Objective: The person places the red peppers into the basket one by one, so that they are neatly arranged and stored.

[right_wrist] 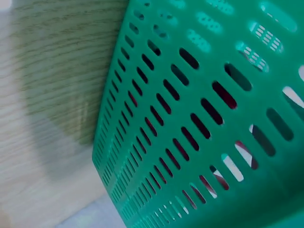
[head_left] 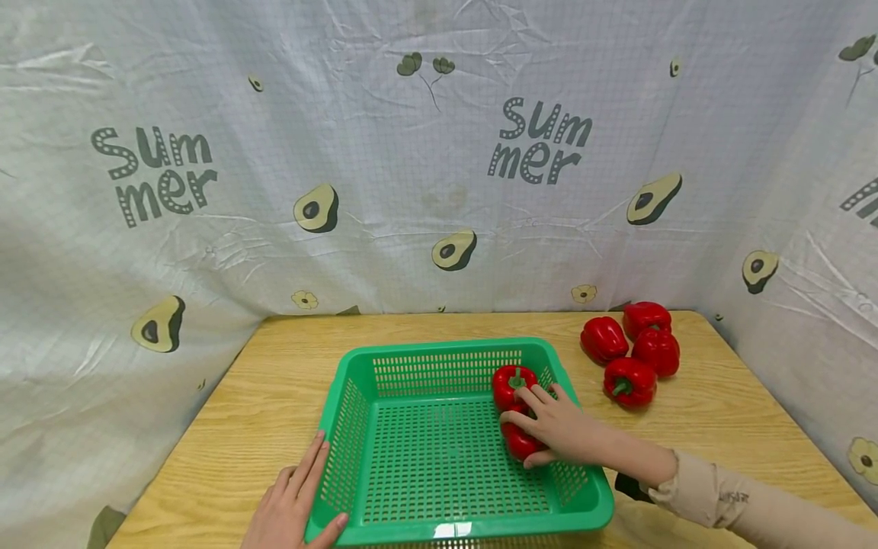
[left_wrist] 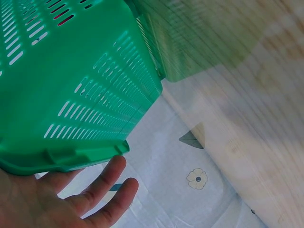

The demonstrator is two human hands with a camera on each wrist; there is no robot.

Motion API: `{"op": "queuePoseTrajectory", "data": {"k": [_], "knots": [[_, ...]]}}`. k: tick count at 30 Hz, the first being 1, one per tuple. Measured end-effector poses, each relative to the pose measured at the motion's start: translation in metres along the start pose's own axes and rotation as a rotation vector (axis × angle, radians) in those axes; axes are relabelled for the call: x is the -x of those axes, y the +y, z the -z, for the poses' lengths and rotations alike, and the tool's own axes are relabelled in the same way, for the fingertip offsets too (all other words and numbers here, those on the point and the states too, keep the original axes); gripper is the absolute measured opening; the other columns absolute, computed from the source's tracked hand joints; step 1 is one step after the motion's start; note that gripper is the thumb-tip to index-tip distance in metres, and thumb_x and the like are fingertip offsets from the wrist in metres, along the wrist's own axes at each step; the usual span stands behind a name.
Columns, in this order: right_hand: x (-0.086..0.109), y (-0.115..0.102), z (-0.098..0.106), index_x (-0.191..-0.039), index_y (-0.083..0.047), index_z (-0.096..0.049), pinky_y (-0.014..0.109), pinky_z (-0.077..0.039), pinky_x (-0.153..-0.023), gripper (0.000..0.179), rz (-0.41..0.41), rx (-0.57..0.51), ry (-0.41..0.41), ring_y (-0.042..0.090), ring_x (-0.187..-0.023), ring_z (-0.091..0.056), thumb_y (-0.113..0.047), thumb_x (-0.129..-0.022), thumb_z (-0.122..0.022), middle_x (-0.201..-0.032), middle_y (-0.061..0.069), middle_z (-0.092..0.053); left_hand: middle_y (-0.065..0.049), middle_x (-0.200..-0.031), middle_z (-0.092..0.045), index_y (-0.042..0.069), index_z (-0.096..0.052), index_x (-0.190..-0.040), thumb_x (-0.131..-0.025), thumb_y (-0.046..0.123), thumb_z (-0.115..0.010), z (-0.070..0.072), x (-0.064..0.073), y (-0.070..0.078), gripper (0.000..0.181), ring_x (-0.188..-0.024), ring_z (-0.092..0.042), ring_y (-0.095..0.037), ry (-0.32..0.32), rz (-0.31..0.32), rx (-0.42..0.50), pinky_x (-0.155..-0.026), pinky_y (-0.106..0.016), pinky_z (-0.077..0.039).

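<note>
A green plastic basket [head_left: 446,526] with slotted walls stands on the table in front of me. Two red bell peppers lie along its right side, the rear pepper [head_left: 506,389] stem up and the front pepper [head_left: 519,444] partly hidden under my fingers. My right hand [head_left: 559,427] reaches over the right rim and grips the front pepper between thumb and fingers. At the left rim, my left hand [head_left: 291,496] rests with fingers extended along the outside. The left wrist view shows its fingers [left_wrist: 102,185] at the rim; the right wrist view shows only the slotted wall [right_wrist: 190,128], with red behind it.
Several more red bell peppers [head_left: 631,381] sit grouped on the wooden table [head_left: 233,389], beyond the basket at the back right. A pale cloth [head_left: 384,175] printed with avocados and lettering hangs behind the table and along its sides.
</note>
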State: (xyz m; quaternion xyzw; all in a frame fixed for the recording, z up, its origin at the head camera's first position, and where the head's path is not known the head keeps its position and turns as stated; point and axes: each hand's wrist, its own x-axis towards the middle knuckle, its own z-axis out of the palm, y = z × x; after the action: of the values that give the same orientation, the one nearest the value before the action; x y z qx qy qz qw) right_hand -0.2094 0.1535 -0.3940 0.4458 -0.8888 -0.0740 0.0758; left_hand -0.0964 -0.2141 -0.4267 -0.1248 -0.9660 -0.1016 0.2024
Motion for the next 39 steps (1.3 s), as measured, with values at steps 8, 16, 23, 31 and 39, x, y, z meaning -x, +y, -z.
{"op": "queuePoseTrajectory", "data": {"k": [8,16,23,31,39], "knots": [[0.005,0.004,0.002,-0.126,-0.026,-0.045,0.044,-0.035,-0.078,0.061,0.015,-0.018,0.025,0.023,-0.101,-0.043,-0.057,-0.075,-0.056,-0.116,0.008,-0.046,0.001,-0.144,-0.032,0.007,-0.039,-0.135,-0.069,0.047,-0.068,0.001,0.0,0.001,0.082,-0.085,-0.051,-0.016,-0.02,0.021,0.006,-0.061,-0.033,-0.042],[0.017,0.008,0.004,-0.124,-0.027,-0.047,0.047,-0.034,-0.084,0.053,-0.003,-0.08,0.091,0.019,-0.101,-0.042,-0.053,-0.079,-0.055,-0.114,0.003,-0.048,0.002,-0.143,-0.031,0.007,-0.04,-0.134,-0.068,0.045,-0.069,-0.001,0.002,0.001,0.082,-0.084,-0.05,-0.014,0.001,0.017,0.014,-0.059,-0.031,-0.04],[0.03,0.014,0.01,-0.12,-0.026,-0.051,0.047,-0.039,-0.084,0.045,-0.017,-0.063,0.165,0.02,-0.102,-0.048,-0.049,-0.082,-0.055,-0.113,0.001,-0.051,0.002,-0.143,-0.032,0.006,-0.041,-0.133,-0.068,0.045,-0.07,-0.002,0.002,0.001,0.081,-0.083,-0.05,-0.014,0.01,0.009,0.01,-0.059,-0.031,-0.04],[0.052,0.031,0.004,-0.112,-0.024,-0.058,0.038,-0.038,-0.08,0.037,-0.042,0.0,0.343,0.015,-0.097,-0.05,-0.045,-0.081,-0.059,-0.104,-0.003,-0.054,0.001,-0.143,-0.032,0.006,-0.041,-0.133,-0.067,0.045,-0.07,-0.001,0.0,0.0,0.082,-0.083,-0.05,-0.014,0.013,0.002,0.012,-0.059,-0.031,-0.041],[0.068,0.048,0.001,-0.107,-0.02,-0.061,0.031,-0.037,-0.079,0.035,-0.05,0.007,0.455,0.013,-0.091,-0.047,-0.046,-0.085,-0.053,-0.097,-0.005,-0.053,0.001,-0.144,-0.031,0.005,-0.041,-0.133,-0.067,0.045,-0.07,-0.001,0.0,0.0,0.083,-0.082,-0.05,-0.014,0.029,-0.006,0.004,-0.058,-0.031,-0.041]]}}
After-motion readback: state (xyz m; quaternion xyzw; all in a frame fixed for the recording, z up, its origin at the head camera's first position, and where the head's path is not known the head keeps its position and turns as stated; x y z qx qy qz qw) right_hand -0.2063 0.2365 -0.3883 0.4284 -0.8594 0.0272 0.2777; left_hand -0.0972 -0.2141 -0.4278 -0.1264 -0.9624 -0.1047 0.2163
